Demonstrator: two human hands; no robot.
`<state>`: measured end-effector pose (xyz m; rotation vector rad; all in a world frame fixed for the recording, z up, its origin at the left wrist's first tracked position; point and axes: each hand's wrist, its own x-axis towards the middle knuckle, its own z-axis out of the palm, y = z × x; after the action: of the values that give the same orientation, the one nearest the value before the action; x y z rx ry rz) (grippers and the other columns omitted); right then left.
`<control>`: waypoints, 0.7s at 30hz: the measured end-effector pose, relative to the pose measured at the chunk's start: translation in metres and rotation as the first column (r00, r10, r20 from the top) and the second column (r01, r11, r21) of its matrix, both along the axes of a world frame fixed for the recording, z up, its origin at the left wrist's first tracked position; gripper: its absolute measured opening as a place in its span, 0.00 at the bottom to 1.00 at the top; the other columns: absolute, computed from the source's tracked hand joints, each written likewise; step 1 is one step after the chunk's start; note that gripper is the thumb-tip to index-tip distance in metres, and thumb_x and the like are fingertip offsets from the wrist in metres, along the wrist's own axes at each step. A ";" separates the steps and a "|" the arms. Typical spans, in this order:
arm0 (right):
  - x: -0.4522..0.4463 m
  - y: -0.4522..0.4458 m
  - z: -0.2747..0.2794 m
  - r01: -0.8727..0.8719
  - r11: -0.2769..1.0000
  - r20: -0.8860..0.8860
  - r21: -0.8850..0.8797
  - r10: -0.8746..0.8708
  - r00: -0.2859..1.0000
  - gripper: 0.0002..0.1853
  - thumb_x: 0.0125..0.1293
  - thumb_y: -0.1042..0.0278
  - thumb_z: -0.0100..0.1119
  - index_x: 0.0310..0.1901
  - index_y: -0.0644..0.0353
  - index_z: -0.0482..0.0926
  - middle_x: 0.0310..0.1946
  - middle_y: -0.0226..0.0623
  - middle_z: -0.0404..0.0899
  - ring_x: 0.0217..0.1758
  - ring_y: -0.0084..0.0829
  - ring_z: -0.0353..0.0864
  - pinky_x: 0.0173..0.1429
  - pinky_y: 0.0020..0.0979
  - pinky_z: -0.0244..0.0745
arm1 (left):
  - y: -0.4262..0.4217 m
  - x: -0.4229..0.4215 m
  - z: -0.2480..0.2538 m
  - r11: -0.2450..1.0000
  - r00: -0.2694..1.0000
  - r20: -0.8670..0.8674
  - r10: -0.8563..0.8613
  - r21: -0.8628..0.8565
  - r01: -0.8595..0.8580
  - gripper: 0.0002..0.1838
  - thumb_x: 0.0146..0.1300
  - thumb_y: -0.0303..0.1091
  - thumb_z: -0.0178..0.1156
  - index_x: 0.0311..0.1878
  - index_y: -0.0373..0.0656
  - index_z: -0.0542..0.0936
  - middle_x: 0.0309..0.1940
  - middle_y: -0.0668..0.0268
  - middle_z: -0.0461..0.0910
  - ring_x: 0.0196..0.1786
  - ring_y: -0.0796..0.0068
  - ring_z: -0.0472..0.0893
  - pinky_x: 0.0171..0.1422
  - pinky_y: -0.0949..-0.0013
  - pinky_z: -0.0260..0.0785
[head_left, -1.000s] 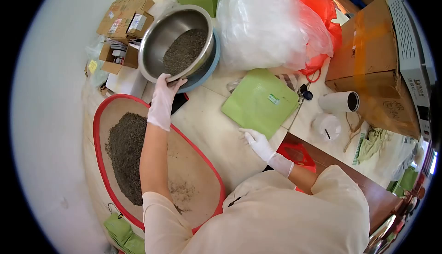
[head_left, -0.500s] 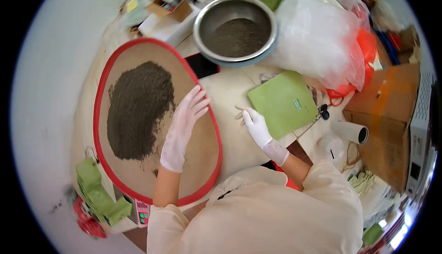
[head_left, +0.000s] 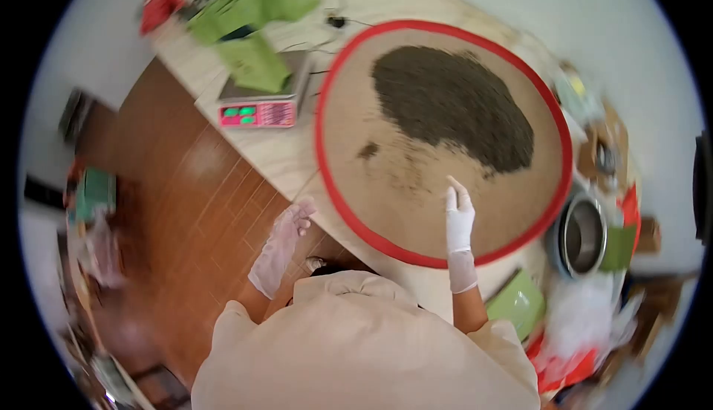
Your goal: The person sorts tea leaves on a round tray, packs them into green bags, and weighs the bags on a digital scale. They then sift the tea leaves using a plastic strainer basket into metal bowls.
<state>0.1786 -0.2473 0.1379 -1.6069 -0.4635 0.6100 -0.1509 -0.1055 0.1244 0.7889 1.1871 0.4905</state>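
Observation:
A wide round tray with a red rim [head_left: 324, 161] lies on the table and bears a spread heap of dark, loose granular material [head_left: 453, 105]. Over the tray's near edge reaches my right hand [head_left: 460, 220] in a white glove, fingers stretched out and nothing in them. My left hand [head_left: 288, 230], gloved in thin translucent material, hovers off the table's front edge, left of the tray. Its fingers are loosely bent and somewhat blurred, with nothing visible in them. Smears and a small clump of the dark material mark the tray's near left part.
Left of the tray, a digital scale [head_left: 260, 109] carries a green pouch [head_left: 256, 64]; more green pouches [head_left: 260, 5] lie behind it. On the right are a metal bowl [head_left: 584, 235], a flat green bag [head_left: 516, 304] and clear plastic bags [head_left: 579, 313]. Brown floor [head_left: 171, 180] stretches to the left.
The view has swung left, bringing the scale and floor into sight. My left hand has left the tray for the space beside the table; my right hand is now over the tray's near edge.

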 end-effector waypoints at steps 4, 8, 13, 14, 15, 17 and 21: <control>-0.083 0.101 0.002 -0.236 0.969 0.365 -0.079 0.248 0.897 0.29 0.65 0.66 0.59 0.66 0.62 0.63 0.50 0.39 0.75 0.49 0.30 0.74 0.53 0.31 0.70 | -0.004 -0.101 0.011 0.964 0.964 0.022 0.267 -0.032 -0.266 0.22 0.70 0.44 0.45 0.60 0.45 0.74 0.51 0.67 0.77 0.29 0.84 0.66 0.36 0.80 0.61; -0.159 0.220 0.030 -0.330 0.943 0.691 -0.051 0.272 0.670 0.43 0.58 0.64 0.66 0.70 0.65 0.53 0.66 0.54 0.62 0.68 0.47 0.63 0.69 0.41 0.59 | 0.011 -0.220 -0.025 0.904 0.894 0.137 0.427 -0.057 -0.424 0.22 0.69 0.44 0.46 0.60 0.45 0.75 0.50 0.67 0.77 0.29 0.84 0.67 0.35 0.79 0.61; -0.209 0.375 0.061 -0.318 0.945 0.907 -0.074 0.196 0.373 0.53 0.47 0.58 0.74 0.69 0.68 0.52 0.58 0.59 0.68 0.62 0.55 0.66 0.65 0.45 0.62 | 0.022 -0.314 -0.040 0.768 0.763 0.090 0.640 -0.089 -0.634 0.22 0.66 0.47 0.51 0.58 0.48 0.77 0.46 0.67 0.80 0.27 0.86 0.70 0.29 0.81 0.61; -0.217 0.402 0.069 -0.293 0.952 0.921 -0.090 0.192 0.339 0.55 0.46 0.57 0.74 0.70 0.68 0.50 0.59 0.59 0.67 0.63 0.54 0.65 0.66 0.45 0.61 | 0.023 -0.325 -0.040 0.747 0.741 0.097 0.664 -0.103 -0.657 0.21 0.66 0.46 0.51 0.58 0.48 0.76 0.43 0.69 0.80 0.28 0.86 0.70 0.29 0.81 0.61; -0.223 0.428 0.075 -0.261 0.959 0.932 -0.107 0.189 0.310 0.57 0.45 0.56 0.75 0.70 0.68 0.48 0.60 0.58 0.66 0.65 0.53 0.64 0.67 0.44 0.61 | 0.024 -0.335 -0.039 0.744 0.738 0.092 0.669 -0.093 -0.662 0.21 0.66 0.46 0.51 0.58 0.48 0.76 0.43 0.69 0.80 0.28 0.86 0.70 0.29 0.81 0.61; -0.225 0.481 0.085 -0.237 0.958 0.936 -0.160 0.223 0.272 0.59 0.44 0.54 0.76 0.71 0.67 0.46 0.61 0.57 0.65 0.66 0.52 0.63 0.68 0.43 0.60 | 0.027 -0.350 -0.041 0.707 0.697 0.116 0.707 -0.095 -0.701 0.22 0.66 0.46 0.52 0.58 0.47 0.77 0.43 0.69 0.79 0.28 0.85 0.70 0.29 0.81 0.61; -0.232 0.557 0.110 -0.044 0.891 0.884 -0.451 0.453 0.113 0.65 0.40 0.49 0.76 0.72 0.67 0.40 0.63 0.55 0.65 0.67 0.49 0.62 0.69 0.42 0.59 | 0.052 -0.380 -0.052 0.656 0.641 0.144 0.754 -0.129 -0.743 0.20 0.68 0.43 0.51 0.57 0.45 0.77 0.43 0.70 0.80 0.29 0.85 0.71 0.29 0.80 0.62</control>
<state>-0.0530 0.3094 0.2474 -2.1238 -1.7881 -0.3348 -0.5308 -0.0533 0.0728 0.1366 1.3170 1.1932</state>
